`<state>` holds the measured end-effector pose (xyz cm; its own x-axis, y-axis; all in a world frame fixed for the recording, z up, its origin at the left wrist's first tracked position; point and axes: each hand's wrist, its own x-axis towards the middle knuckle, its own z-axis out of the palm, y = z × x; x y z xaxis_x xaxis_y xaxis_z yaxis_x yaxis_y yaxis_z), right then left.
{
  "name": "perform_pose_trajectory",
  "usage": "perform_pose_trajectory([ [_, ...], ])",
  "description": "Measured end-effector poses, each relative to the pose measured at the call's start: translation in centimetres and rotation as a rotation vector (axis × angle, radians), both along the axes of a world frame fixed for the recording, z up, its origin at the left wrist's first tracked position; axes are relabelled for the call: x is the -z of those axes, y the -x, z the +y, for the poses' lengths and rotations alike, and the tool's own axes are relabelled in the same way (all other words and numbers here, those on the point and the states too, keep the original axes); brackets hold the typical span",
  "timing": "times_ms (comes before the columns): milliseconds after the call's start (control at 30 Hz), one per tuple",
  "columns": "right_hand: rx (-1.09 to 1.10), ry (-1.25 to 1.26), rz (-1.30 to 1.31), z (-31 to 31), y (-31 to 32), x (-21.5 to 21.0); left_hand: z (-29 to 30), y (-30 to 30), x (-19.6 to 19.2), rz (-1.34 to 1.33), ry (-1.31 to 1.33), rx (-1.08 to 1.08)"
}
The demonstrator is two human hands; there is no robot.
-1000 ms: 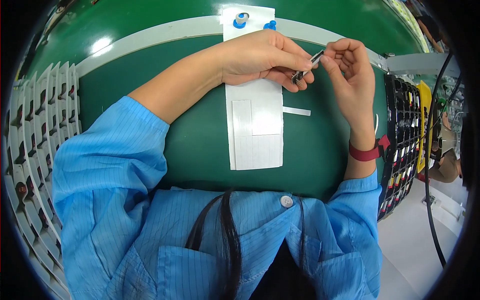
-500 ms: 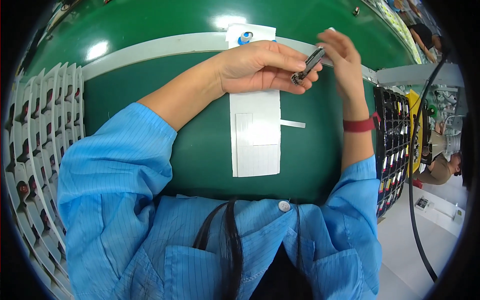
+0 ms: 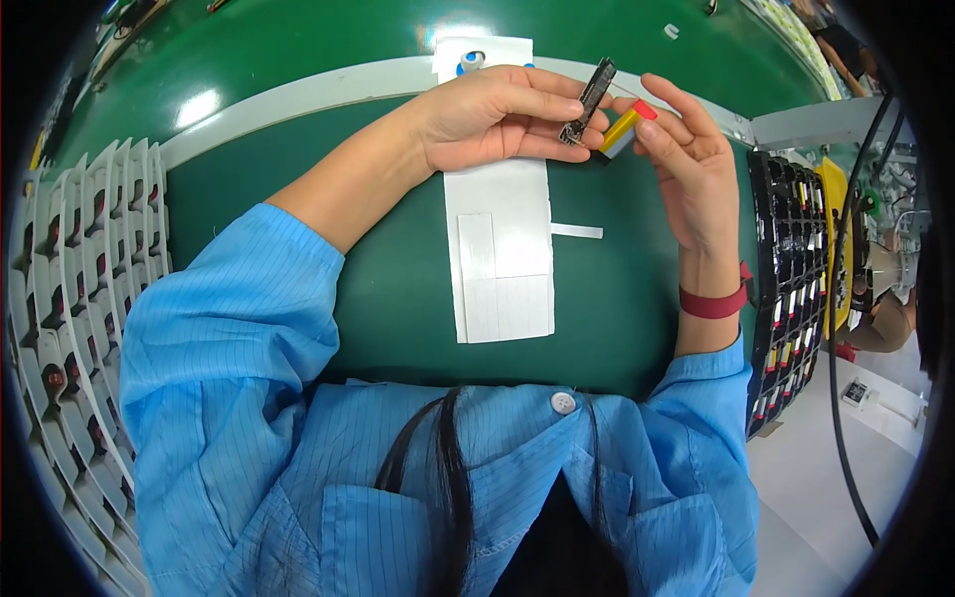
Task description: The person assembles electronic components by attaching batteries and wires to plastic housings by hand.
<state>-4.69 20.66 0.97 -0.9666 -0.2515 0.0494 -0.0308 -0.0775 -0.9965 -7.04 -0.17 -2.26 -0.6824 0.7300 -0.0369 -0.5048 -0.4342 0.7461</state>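
Between thumb and fingers, my left hand [image 3: 487, 114] grips a slim dark part [image 3: 591, 98] that looks like a small electronic assembly, tilted with its upper end to the right. Close beside it on the right, my right hand [image 3: 693, 164] pinches a small oblong block [image 3: 623, 130] with yellow and grey sides and a red end. The block's lower end is near the left fingertips; whether they touch is unclear. Beneath the hands, a white sheet-like pad [image 3: 502, 308] lies on the dark green mat [image 3: 398, 298].
A black tray [image 3: 761, 298] of small coloured blocks stands on the right, beside a black cable [image 3: 839, 398]. White racks [image 3: 95, 298] with dark and red pieces line the left. A narrow white strip [image 3: 577, 231] juts from the pad. Beyond lies a small white piece [image 3: 671, 32].
The yellow, grey and red block now shows in my right hand, which has come lower. The dark part has tilted more upright. A small white piece now lies on the far green surface.
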Motion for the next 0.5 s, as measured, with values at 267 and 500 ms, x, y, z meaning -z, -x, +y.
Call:
perform_pose_trajectory([
  [267, -0.017, -0.008, 0.030, 0.7, 0.5, 0.2, 1.0, -1.1, -0.3, 0.033, 0.101, -0.022],
  [500, 0.156, -0.183, 0.203, -1.2, -0.6, -0.4, 1.6, -1.5, -0.3, 0.100, 0.241, -0.139],
])
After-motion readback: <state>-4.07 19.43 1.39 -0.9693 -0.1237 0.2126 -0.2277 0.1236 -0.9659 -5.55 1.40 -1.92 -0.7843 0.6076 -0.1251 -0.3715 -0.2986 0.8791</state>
